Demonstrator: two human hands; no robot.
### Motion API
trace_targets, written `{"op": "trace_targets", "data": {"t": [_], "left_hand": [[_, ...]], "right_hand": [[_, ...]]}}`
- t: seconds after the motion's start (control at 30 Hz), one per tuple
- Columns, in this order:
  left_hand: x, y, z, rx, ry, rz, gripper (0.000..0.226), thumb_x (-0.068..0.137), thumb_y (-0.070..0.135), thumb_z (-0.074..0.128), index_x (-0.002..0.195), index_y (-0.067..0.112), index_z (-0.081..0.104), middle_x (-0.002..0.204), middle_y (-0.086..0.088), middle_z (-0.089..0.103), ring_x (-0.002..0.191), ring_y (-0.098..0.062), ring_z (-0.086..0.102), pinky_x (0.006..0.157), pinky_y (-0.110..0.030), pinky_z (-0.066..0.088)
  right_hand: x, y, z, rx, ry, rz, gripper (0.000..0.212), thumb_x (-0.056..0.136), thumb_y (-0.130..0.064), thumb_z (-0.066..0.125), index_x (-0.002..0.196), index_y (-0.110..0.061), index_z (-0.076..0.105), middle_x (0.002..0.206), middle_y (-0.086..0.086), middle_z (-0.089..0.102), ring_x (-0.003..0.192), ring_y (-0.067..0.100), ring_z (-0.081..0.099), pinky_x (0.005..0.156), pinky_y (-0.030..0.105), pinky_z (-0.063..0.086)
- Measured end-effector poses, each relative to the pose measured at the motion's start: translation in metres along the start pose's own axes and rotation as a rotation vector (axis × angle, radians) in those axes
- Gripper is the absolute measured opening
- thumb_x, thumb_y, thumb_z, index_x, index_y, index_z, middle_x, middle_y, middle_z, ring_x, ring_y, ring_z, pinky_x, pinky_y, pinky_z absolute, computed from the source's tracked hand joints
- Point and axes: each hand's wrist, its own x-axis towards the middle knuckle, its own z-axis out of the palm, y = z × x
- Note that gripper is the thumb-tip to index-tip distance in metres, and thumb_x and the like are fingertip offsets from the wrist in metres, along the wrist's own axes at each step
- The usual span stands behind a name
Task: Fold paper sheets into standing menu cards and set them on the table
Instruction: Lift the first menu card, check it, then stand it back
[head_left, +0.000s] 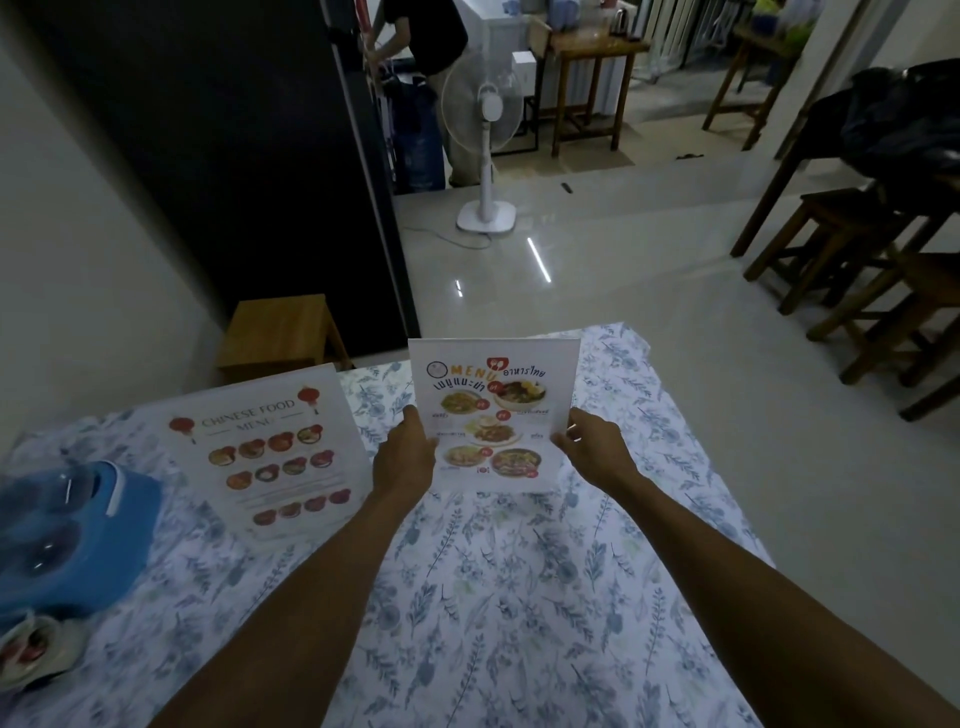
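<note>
Two hands, my left hand and right hand, pinch the side edges of the folded Thai menu card at the floral tablecloth's far edge, right of the standing Chinese food menu card; placing step, I judge, so next I should let go gently.

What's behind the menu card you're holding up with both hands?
Past the Thai menu, the flowered tablecloth runs to the table's far edge, then shiny floor and a white fan. The cloth directly behind the card is hidden, as is the card's back.
</note>
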Motion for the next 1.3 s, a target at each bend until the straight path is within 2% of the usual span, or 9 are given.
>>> {"op": "trace_targets", "data": {"t": [0.23, 0.37, 0.47, 0.67, 0.83, 1.0, 1.13, 1.2, 1.3], "left_hand": [[-0.004, 0.008, 0.002, 0.000, -0.012, 0.062, 0.028, 0.094, 0.020, 0.063, 0.113, 0.012, 0.044, 0.112, -0.015, 0.068, 0.092, -0.036, 0.068, 0.072, -0.046, 0.057], [-0.005, 0.023, 0.004, 0.001, -0.025, 0.122, 0.028, 0.095, 0.019, 0.063, 0.114, 0.010, 0.044, 0.114, -0.015, 0.068, 0.092, -0.035, 0.068, 0.069, -0.043, 0.055], [-0.005, 0.039, 0.008, -0.012, -0.043, 0.168, 0.027, 0.096, 0.019, 0.060, 0.116, 0.009, 0.045, 0.119, -0.016, 0.066, 0.096, -0.035, 0.066, 0.070, -0.040, 0.053], [-0.004, 0.078, 0.022, -0.044, -0.096, 0.255, 0.026, 0.096, 0.022, 0.059, 0.115, 0.011, 0.045, 0.116, -0.016, 0.066, 0.092, -0.034, 0.066, 0.074, -0.045, 0.057], [-0.001, 0.116, 0.037, -0.045, -0.127, 0.296, 0.026, 0.096, 0.023, 0.060, 0.115, 0.013, 0.046, 0.118, -0.014, 0.066, 0.094, -0.034, 0.066, 0.074, -0.045, 0.056], [0.002, 0.147, 0.056, -0.036, -0.145, 0.339, 0.022, 0.096, 0.023, 0.059, 0.111, 0.015, 0.045, 0.116, -0.014, 0.067, 0.091, -0.033, 0.067, 0.073, -0.048, 0.058], [0.003, 0.162, 0.072, -0.032, -0.170, 0.333, 0.023, 0.097, 0.023, 0.059, 0.112, 0.013, 0.046, 0.117, -0.013, 0.067, 0.091, -0.033, 0.068, 0.072, -0.045, 0.057], [0.002, 0.168, 0.077, -0.036, -0.169, 0.320, 0.022, 0.097, 0.023, 0.058, 0.113, 0.012, 0.047, 0.116, -0.013, 0.068, 0.090, -0.033, 0.068, 0.070, -0.041, 0.056], [0.003, 0.174, 0.083, -0.042, -0.146, 0.306, 0.024, 0.098, 0.023, 0.059, 0.115, 0.010, 0.047, 0.120, -0.014, 0.067, 0.094, -0.035, 0.068, 0.072, -0.043, 0.057]], "right_hand": [[-0.007, 0.011, -0.008, 0.008, 0.037, 0.024, 0.034, 0.097, -0.024, 0.060, 0.129, -0.014, 0.062, 0.118, 0.010, 0.071, 0.092, 0.022, 0.066, 0.071, 0.028, 0.051], [-0.013, 0.021, -0.020, 0.001, 0.070, 0.039, 0.033, 0.097, -0.025, 0.060, 0.127, -0.013, 0.062, 0.118, 0.011, 0.072, 0.100, 0.027, 0.068, 0.079, 0.032, 0.052], [-0.017, 0.033, -0.032, 0.005, 0.099, 0.064, 0.031, 0.096, -0.026, 0.061, 0.125, -0.013, 0.063, 0.117, 0.010, 0.072, 0.100, 0.026, 0.068, 0.078, 0.034, 0.054], [-0.019, 0.061, -0.061, 0.001, 0.173, 0.113, 0.028, 0.095, -0.029, 0.062, 0.120, -0.017, 0.066, 0.113, 0.006, 0.073, 0.095, 0.024, 0.069, 0.077, 0.033, 0.054], [-0.019, 0.090, -0.086, 0.036, 0.227, 0.142, 0.027, 0.094, -0.027, 0.064, 0.118, -0.016, 0.068, 0.112, 0.008, 0.075, 0.098, 0.027, 0.070, 0.087, 0.047, 0.059], [-0.014, 0.118, -0.106, 0.045, 0.258, 0.167, 0.027, 0.095, -0.025, 0.063, 0.119, -0.014, 0.066, 0.113, 0.010, 0.073, 0.097, 0.027, 0.069, 0.084, 0.042, 0.058], [-0.008, 0.136, -0.115, 0.040, 0.265, 0.187, 0.026, 0.095, -0.024, 0.063, 0.118, -0.014, 0.065, 0.113, 0.010, 0.073, 0.097, 0.027, 0.069, 0.082, 0.037, 0.056], [-0.003, 0.142, -0.119, 0.034, 0.260, 0.185, 0.026, 0.094, -0.024, 0.063, 0.118, -0.014, 0.065, 0.114, 0.011, 0.073, 0.098, 0.028, 0.069, 0.084, 0.038, 0.057], [0.009, 0.148, -0.126, 0.012, 0.248, 0.172, 0.027, 0.094, -0.025, 0.063, 0.118, -0.013, 0.065, 0.114, 0.011, 0.073, 0.098, 0.029, 0.069, 0.084, 0.037, 0.056]]}}
